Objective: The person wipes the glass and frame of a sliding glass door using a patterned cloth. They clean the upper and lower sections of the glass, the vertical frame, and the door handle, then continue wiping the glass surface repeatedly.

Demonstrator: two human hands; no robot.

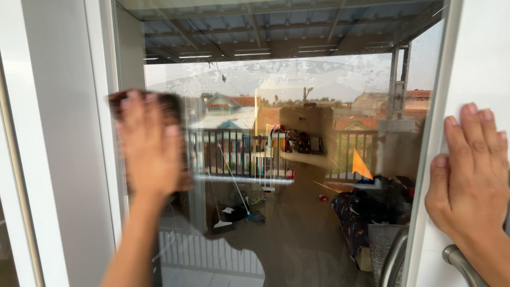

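Left hand: the left hand (pixel 151 146) is flat against the glass pane (pixel 297 212), fingers together and pointing up, pressing a dark brown cloth (pixel 172 103) onto it. It's blurry, so I can't make out the fingers any better than that.
Cloth: sits between that palm and the glass, on the left side of the pane, about mid-height. Only its edges poke out around the fingers.
Right hand: the right hand (pixel 470 170) is spread flat on the white door frame (pixel 478 64) at the right, 4 fingers up, thumb out to the left. Not holding anything.
Handle: a curved metal door handle (pixel 462 263) just below the right wrist, near the bottom right corner. Can't tell if the wrist touches it.
Glass: smeary film (pixel 276 79) across the upper part, arc-shaped at the top edge.
Reflection: the pane mirrors a railing (pixel 234 154), rooftops, a broom (pixel 234 196) and a dark pile of stuff at lower right.
Left side: a white wall strip (pixel 58 133) next to the pane.
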